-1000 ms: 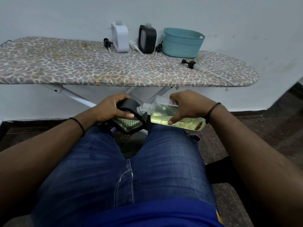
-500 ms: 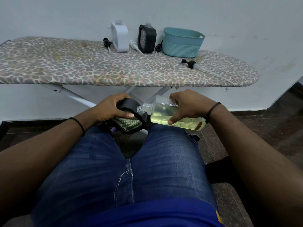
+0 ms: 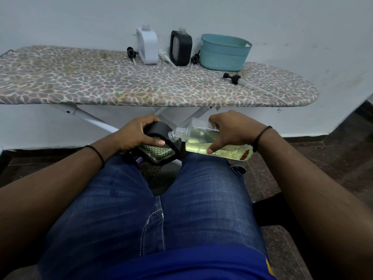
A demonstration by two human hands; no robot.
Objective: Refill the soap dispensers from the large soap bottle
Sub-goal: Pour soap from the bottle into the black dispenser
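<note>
The left hand (image 3: 137,134) grips a black soap dispenser (image 3: 161,146) above the lap; the right hand (image 3: 232,130) wraps around the large soap bottle (image 3: 210,142), tipped on its side with its open neck at the dispenser's top; on the ironing board (image 3: 101,83) stand a white dispenser (image 3: 147,45), another black dispenser (image 3: 180,47), a teal basket (image 3: 224,53) and loose pumps (image 3: 232,77)

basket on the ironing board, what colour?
Teal woven-texture plastic basket, at the board's right end; head view shows it clearly.
</note>
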